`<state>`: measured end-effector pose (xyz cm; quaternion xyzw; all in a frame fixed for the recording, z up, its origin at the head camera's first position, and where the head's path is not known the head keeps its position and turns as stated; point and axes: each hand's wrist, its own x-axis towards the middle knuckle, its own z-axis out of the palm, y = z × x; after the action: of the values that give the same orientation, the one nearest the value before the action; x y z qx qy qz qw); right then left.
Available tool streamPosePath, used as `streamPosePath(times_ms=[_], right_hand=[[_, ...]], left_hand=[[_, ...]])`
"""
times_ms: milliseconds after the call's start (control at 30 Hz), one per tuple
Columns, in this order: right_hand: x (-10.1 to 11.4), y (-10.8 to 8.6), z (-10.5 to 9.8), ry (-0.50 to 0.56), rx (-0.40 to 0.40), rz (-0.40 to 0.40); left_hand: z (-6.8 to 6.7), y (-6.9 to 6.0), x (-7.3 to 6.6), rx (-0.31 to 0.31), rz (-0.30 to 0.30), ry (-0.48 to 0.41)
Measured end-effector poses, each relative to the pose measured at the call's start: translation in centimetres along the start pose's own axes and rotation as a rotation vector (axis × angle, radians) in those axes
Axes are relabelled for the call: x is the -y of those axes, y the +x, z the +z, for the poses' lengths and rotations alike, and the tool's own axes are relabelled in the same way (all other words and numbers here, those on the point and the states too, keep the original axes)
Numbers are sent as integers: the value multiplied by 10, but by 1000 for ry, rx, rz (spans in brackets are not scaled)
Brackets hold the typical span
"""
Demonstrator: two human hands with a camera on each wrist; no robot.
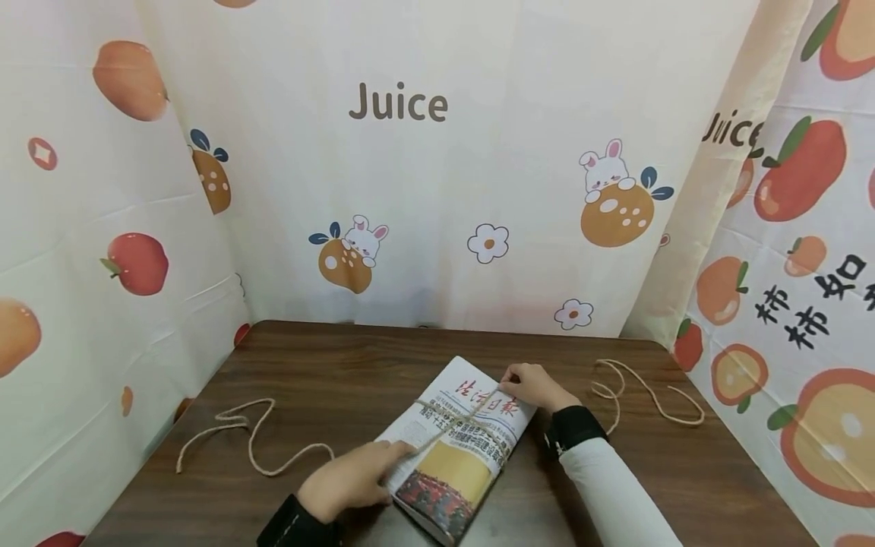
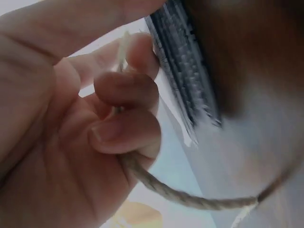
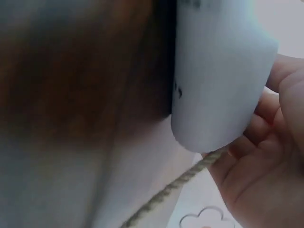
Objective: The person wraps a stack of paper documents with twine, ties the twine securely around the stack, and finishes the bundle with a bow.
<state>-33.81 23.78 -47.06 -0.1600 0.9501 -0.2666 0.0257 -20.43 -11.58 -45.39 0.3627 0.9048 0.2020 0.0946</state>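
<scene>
A folded newspaper (image 1: 465,471) lies slantwise on the table, with twine (image 1: 468,418) crossing over its front. At its lower left edge is my left hand (image 1: 355,475); in the left wrist view that hand's (image 2: 71,128) curled fingers hold twine (image 2: 180,197) beside the layered paper edge (image 2: 183,61). My right hand (image 1: 536,386) pinches twine at the upper right edge. The right wrist view shows the right hand (image 3: 261,175) beside the rounded paper end (image 3: 218,80), twine (image 3: 166,192) running to its fingers, whose tips are partly hidden.
Loose pieces of cord lie on the brown table (image 1: 328,357): one at the left (image 1: 253,441), another at the right (image 1: 645,387). Fruit-printed cloth (image 1: 437,175) hangs behind the table and on both sides.
</scene>
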Motion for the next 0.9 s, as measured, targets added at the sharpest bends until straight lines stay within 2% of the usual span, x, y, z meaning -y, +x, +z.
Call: streamPosePath(times_ms=[167,300,467,567,667,800,900], right_hand=[[-9,-21,-6,2,-15,20],[-8,-41,-11,14,34,37],[-1,-66,-15,152,214,57],[4,-75,-16,246,313,62],[6,-79,-17,292,344,68],[6,-80,-19,312,353,87],[6,-79,-21,318,362,90]], left_hand=[[-12,6,28,-55,33,-7],[-16,16,47,-123,46,39],[-14,28,66,-285,45,165],[-14,31,71,-329,18,181],[-16,31,70,-309,-21,134],[-22,29,65,-253,-72,26],[-26,26,62,-232,-80,-32]])
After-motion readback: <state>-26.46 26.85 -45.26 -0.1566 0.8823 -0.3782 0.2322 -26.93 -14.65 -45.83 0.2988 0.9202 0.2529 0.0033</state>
